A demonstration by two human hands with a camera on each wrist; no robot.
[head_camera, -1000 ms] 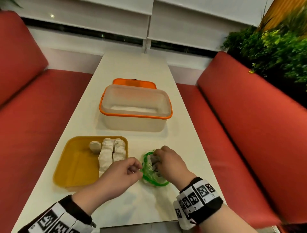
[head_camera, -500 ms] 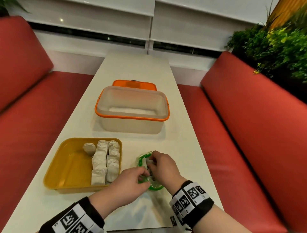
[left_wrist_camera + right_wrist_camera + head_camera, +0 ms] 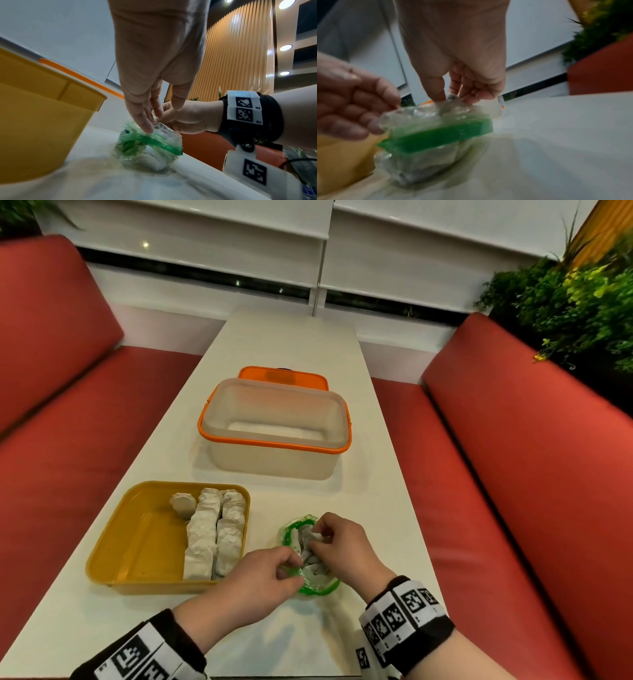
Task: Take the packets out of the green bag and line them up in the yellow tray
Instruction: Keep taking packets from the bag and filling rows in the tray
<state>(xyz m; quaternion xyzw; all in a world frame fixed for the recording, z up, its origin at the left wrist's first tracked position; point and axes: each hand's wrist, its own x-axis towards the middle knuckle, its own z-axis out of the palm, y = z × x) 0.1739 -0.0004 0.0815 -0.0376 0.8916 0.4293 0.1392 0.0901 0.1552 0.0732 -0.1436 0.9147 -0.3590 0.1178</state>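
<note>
The green-rimmed clear bag (image 3: 310, 583) lies on the white table, right of the yellow tray (image 3: 137, 542). Several white packets (image 3: 219, 535) lie in rows along the tray's right side. My left hand (image 3: 291, 566) pinches the bag's near rim, seen close in the left wrist view as fingertips (image 3: 145, 125) on the bag (image 3: 149, 146). My right hand (image 3: 317, 542) reaches into the bag's mouth. In the right wrist view its thumb and fingers (image 3: 436, 94) pinch a grey packet (image 3: 452, 96) at the top of the bag (image 3: 436, 135). More packets show inside the bag.
A translucent box with an orange rim (image 3: 274, 440) stands behind the tray, its orange lid (image 3: 284, 376) behind it. Red benches (image 3: 513, 474) flank the narrow table, and plants (image 3: 565, 302) sit at the far right. The table's near edge runs just under my wrists.
Both hands stay at the bag. The left hand has slid a little nearer along the rim, and the right fingers have dug deeper into the mouth.
</note>
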